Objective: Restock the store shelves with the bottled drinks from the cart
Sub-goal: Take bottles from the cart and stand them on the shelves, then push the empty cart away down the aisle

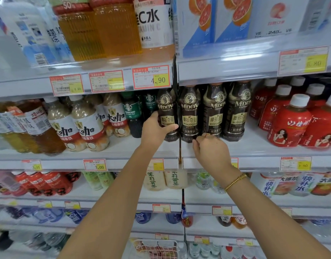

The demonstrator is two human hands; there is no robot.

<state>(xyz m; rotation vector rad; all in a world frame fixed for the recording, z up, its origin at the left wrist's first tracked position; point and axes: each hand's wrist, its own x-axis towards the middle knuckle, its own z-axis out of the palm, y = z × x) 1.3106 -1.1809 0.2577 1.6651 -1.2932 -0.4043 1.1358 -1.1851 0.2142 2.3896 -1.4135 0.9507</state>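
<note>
Left hand (155,130) wraps the coffee bottle (167,109) mid-label. Right hand (210,149) hangs loosely curled, empty. Bottle likely full, stiff and slick: grip the waist.

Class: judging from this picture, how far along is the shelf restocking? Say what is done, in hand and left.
Done: three coffee bottles stand upright at the front of the shelf. In hand: the left hand grips a fourth matching bottle beside them; the right hand is by their bases, contact unclear. Left: the wire basket below seems to hold more items, too blurred to identify.
</note>
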